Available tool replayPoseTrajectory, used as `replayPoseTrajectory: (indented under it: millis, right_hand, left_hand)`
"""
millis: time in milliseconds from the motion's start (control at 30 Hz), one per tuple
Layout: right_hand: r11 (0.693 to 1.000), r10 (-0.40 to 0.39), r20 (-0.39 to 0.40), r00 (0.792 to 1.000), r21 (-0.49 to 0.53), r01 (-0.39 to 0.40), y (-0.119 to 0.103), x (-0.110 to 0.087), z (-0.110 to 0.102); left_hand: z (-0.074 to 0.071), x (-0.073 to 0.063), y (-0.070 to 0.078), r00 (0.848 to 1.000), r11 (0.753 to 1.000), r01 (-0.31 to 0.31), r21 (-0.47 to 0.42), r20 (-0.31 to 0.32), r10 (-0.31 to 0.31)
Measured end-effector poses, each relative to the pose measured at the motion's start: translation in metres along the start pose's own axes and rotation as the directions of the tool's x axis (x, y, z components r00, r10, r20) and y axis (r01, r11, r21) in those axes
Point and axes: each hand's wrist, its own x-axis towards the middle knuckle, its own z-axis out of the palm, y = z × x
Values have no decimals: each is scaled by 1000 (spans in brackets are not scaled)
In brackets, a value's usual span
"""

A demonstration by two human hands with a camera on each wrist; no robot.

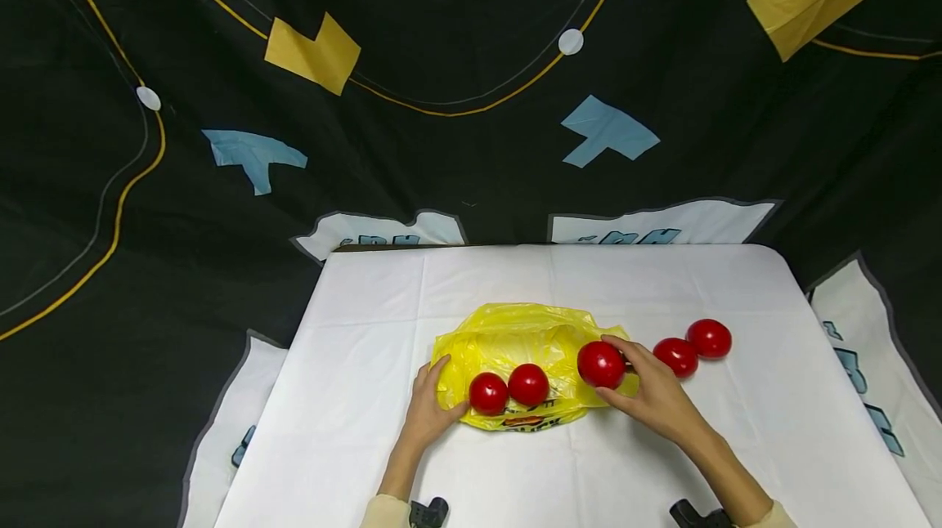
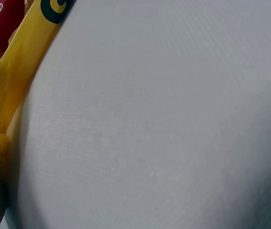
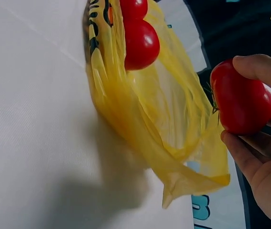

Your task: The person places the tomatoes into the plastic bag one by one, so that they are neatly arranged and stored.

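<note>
Clasping tomato (image 1: 600, 365) in right hand (image 1: 653, 396), yellow bag (image 1: 508, 333), lettered perhaps "UCK", in left hand (image 1: 428, 411)

Blk fabric backdrop (image 1: 456, 172) hangs behind & beside the worktop (image 1: 773, 446), which has a white cloth (image 1: 309, 446) on it w/ faint fold creases. Thin yellow curves (image 1: 452, 114) run across the blk, grey lines (image 1: 100, 213) alongside, w/ 2 white dots (image 1: 570, 42). Also 2 notched yellow patches (image 1: 312, 58) up top; lower, 2 lt-blue T-ish shapes (image 1: 607, 133). White panels (image 1: 648, 220) w/ dk borders & blue lettering (image 1: 658, 237) (cut off, can't read it) sit nr the far edge, more at both sides.
</note>
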Motion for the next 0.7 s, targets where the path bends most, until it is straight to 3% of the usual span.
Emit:
replayPoseTrajectory:
  millis: [400,700]
  right_hand:
    - [998,-31,48,998,47,29,-11,17,16]
    - [998,-25,93,995,67,18,-16,31,30]
  left_hand:
    - [0,0,0,1000,1000,23,10,10,-23]
    - [0,0,-2,1000,1000,-10,9,4,10]
